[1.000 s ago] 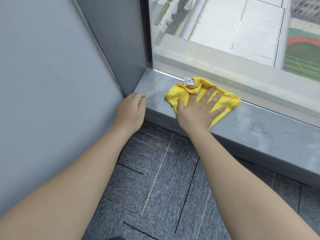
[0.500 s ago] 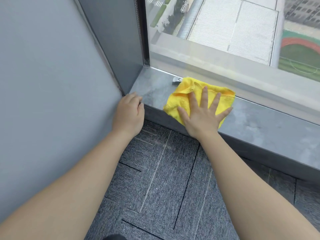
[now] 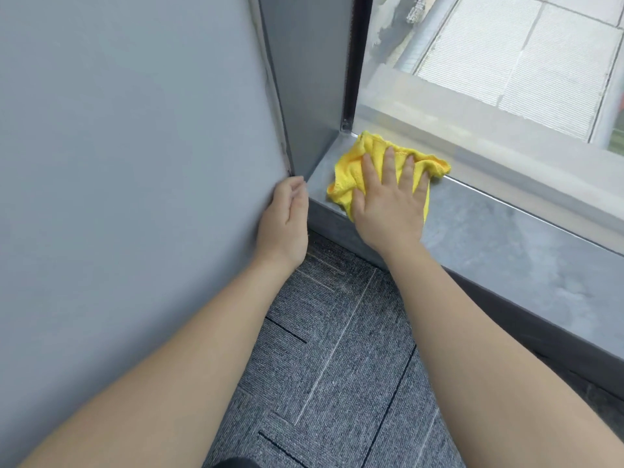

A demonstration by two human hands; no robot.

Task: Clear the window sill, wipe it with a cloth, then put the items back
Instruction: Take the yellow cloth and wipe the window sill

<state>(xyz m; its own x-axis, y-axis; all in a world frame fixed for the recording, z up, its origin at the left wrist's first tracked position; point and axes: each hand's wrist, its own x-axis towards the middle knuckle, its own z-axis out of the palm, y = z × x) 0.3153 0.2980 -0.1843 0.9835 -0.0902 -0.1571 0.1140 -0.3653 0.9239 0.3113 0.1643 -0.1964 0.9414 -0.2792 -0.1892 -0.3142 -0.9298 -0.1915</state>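
A yellow cloth [image 3: 351, 168] lies bunched on the grey window sill [image 3: 499, 238], close to the sill's left corner by the window frame. My right hand [image 3: 388, 201] presses flat on the cloth with the fingers spread. My left hand [image 3: 285, 221] rests against the grey wall at the sill's left end, fingers loosely curled, holding nothing. No other items show on the sill.
A grey wall panel [image 3: 135, 146] stands on the left and meets a dark window frame [image 3: 349, 62]. The window glass [image 3: 489, 62] runs along the back of the sill. Grey carpet tiles [image 3: 337, 349] cover the floor below.
My right hand has pushed the cloth left into the corner of the sill. The small white tag seen beside the cloth earlier is hidden now. My left hand stays at the wall.
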